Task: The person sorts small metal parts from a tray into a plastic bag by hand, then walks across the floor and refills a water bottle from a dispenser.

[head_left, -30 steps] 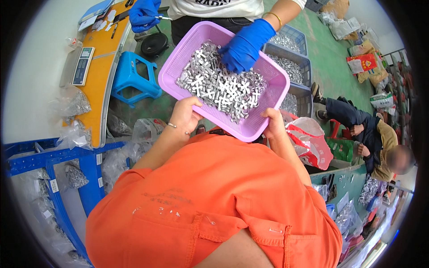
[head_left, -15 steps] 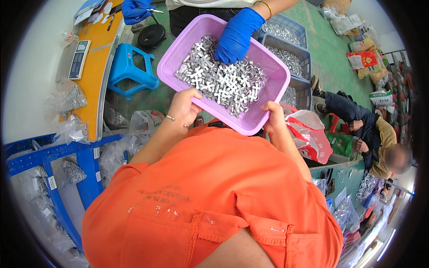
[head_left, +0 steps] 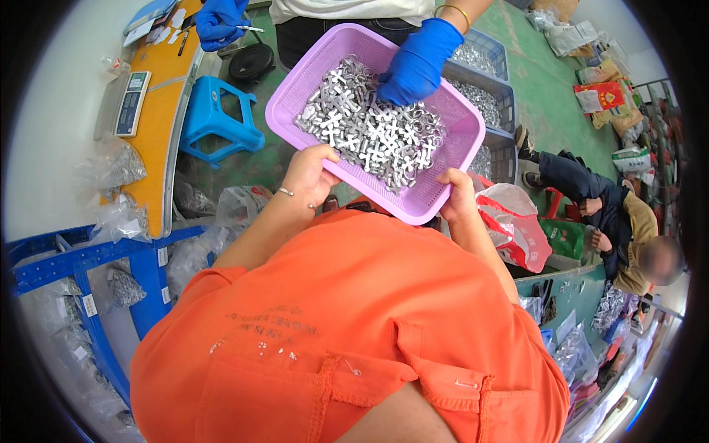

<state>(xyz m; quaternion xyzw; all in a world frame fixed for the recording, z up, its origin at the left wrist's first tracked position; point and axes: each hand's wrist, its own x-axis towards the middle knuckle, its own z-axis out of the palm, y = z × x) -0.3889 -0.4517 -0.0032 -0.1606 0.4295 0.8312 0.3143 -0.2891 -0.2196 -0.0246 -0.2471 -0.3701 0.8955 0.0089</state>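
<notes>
Both my hands hold up a lilac plastic basket. My left hand grips its near left side, thumb over the rim. At the near right corner, my right hand is closed on the rim. Inside lies a heap of small silvery metal parts, many of them cross-shaped. Across from me, a co-worker's blue-gloved hand reaches into the heap, its fingertips hidden among the parts. The co-worker's other blue-gloved hand holds a thin pen-like thing.
Left are a yellow table with a scale, a blue stool and a blue rack. Crates of metal parts stand beyond the basket. Right are a red-and-white sack and a seated person.
The co-worker's gloved hand in the basket has shifted right and slightly away from me. The basket and my hands have drifted slightly right in the picture, my grip unchanged.
</notes>
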